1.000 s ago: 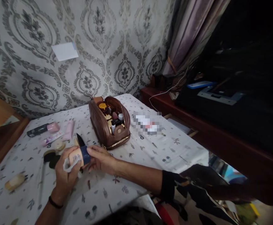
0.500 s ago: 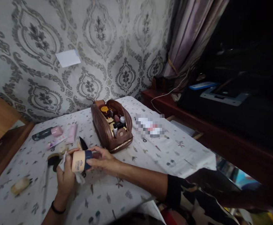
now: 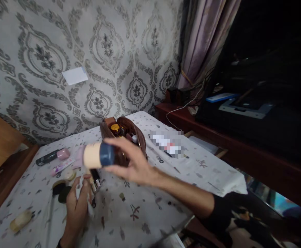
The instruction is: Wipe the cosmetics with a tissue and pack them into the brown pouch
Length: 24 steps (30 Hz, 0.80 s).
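Observation:
My right hand (image 3: pixel 133 162) grips a cosmetic jar (image 3: pixel 92 155), beige with a dark blue lid, by its lid end. The jar is tilted on its side above the table, in front of the open brown toiletry bag (image 3: pixel 139 132), and hides part of it. Bottles and a gold-lidded jar (image 3: pixel 115 129) show inside the bag. Lower left, my left hand (image 3: pixel 78 203) is closed on a crumpled white wipe (image 3: pixel 80 187). Just behind its fingers lie slim dark and gold tubes (image 3: pixel 96 179). Two dark round items (image 3: pixel 62 193) lie beside the hand on the left.
On the patterned tablecloth (image 3: pixel 124 220), at left, are a dark bottle with a pink cap (image 3: pixel 48 156), a white-and-purple tube (image 3: pixel 62 167) and a yellowish item (image 3: pixel 21 220). A blurred-out white item (image 3: pixel 166 143) lies right of the bag. A dark red cabinet (image 3: pixel 176 115) borders the right side.
The jar has left my left hand; my right hand has lifted it up and away, in front of the bag. My left hand stays low with the wipe.

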Each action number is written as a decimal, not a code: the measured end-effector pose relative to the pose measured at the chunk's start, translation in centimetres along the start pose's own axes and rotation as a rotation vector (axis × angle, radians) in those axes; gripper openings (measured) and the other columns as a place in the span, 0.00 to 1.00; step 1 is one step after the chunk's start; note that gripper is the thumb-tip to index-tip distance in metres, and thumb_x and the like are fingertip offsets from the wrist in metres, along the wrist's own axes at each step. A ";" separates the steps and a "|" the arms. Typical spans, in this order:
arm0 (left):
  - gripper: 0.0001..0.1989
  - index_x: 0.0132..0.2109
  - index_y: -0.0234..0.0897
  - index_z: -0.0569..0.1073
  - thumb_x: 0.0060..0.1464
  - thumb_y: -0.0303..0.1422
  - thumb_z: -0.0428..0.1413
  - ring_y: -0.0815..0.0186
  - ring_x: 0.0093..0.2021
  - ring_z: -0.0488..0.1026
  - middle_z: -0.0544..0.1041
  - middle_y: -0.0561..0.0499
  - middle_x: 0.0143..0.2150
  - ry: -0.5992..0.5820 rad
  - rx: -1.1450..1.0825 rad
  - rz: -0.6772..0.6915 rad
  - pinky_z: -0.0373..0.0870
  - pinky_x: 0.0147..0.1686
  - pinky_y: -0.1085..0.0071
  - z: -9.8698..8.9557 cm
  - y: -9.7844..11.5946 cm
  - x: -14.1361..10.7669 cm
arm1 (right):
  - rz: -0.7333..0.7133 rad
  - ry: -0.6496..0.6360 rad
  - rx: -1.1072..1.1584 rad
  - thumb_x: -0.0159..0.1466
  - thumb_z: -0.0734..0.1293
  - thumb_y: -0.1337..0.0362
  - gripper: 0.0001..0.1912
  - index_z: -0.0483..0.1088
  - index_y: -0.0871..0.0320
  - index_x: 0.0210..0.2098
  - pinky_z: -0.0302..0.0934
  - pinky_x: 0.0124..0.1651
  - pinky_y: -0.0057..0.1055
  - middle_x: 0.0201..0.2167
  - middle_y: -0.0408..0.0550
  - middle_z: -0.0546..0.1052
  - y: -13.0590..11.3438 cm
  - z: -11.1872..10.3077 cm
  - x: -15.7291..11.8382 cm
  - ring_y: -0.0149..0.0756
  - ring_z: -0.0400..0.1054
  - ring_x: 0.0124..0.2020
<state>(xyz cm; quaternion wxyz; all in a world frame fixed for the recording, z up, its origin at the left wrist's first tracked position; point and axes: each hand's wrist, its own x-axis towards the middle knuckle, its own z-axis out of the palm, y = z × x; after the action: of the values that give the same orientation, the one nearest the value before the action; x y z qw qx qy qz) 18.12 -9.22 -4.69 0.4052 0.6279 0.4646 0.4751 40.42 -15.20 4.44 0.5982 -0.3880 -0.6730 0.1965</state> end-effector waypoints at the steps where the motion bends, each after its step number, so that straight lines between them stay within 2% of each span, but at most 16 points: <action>1: 0.21 0.43 0.37 0.72 0.56 0.51 0.55 0.70 0.17 0.60 0.62 0.61 0.17 -0.002 0.003 -0.015 0.58 0.17 0.76 0.1 0.3 -0.1 | 0.043 0.009 -0.036 0.62 0.70 0.56 0.30 0.62 0.53 0.62 0.63 0.57 0.46 0.58 0.55 0.70 -0.3 -1.6 1.2 0.46 0.66 0.57; 3: 0.25 0.46 0.35 0.73 0.55 0.53 0.55 0.70 0.17 0.60 0.62 0.60 0.17 0.004 0.051 -0.004 0.59 0.18 0.76 0.1 0.7 0.0 | 0.102 0.049 -0.102 0.62 0.69 0.56 0.34 0.57 0.55 0.64 0.64 0.53 0.43 0.56 0.56 0.69 -0.1 -4.5 3.6 0.45 0.68 0.53; 5: 0.26 0.45 0.34 0.74 0.55 0.54 0.54 0.70 0.19 0.61 0.62 0.59 0.18 0.007 0.124 0.042 0.61 0.20 0.75 -0.1 0.7 0.2 | 0.144 0.093 -0.194 0.61 0.70 0.56 0.36 0.54 0.59 0.63 0.65 0.47 0.38 0.50 0.54 0.72 1.0 -6.6 5.8 0.39 0.71 0.44; 8: 0.26 0.44 0.34 0.75 0.56 0.54 0.53 0.69 0.19 0.62 0.63 0.59 0.18 -0.011 0.188 0.119 0.62 0.21 0.74 -0.4 0.6 0.4 | 0.207 0.085 -0.420 0.57 0.72 0.57 0.31 0.60 0.61 0.55 0.62 0.42 0.34 0.43 0.49 0.73 3.2 -8.3 8.2 0.35 0.68 0.36; 11: 0.25 0.43 0.35 0.75 0.56 0.54 0.53 0.69 0.19 0.63 0.63 0.59 0.18 -0.049 0.193 0.142 0.62 0.20 0.74 -0.4 0.4 0.5 | 0.246 -0.003 -0.577 0.56 0.72 0.57 0.26 0.64 0.60 0.50 0.59 0.39 0.31 0.36 0.44 0.74 4.4 -8.4 9.1 0.34 0.66 0.34; 15: 0.25 0.42 0.35 0.75 0.57 0.54 0.53 0.68 0.18 0.63 0.63 0.59 0.17 -0.056 0.189 0.131 0.62 0.20 0.74 -0.3 0.2 0.5 | 0.268 -0.142 -0.726 0.58 0.71 0.59 0.23 0.66 0.60 0.50 0.56 0.37 0.29 0.33 0.44 0.75 4.7 -7.7 9.2 0.36 0.68 0.33; 24: 0.22 0.40 0.36 0.77 0.58 0.52 0.53 0.66 0.22 0.68 0.69 0.56 0.21 -0.048 0.285 0.235 0.66 0.25 0.72 -0.6 0.0 0.8 | 0.279 -0.402 -1.026 0.62 0.69 0.59 0.24 0.66 0.63 0.54 0.59 0.38 0.30 0.46 0.57 0.78 6.6 -6.5 10.7 0.46 0.73 0.45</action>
<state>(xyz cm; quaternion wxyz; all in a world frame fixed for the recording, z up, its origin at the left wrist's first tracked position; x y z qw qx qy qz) 17.65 -8.39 -4.38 0.2649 0.7399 0.4409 0.4335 48.69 -4.32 7.93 0.1615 -0.6692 -0.7253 -0.0086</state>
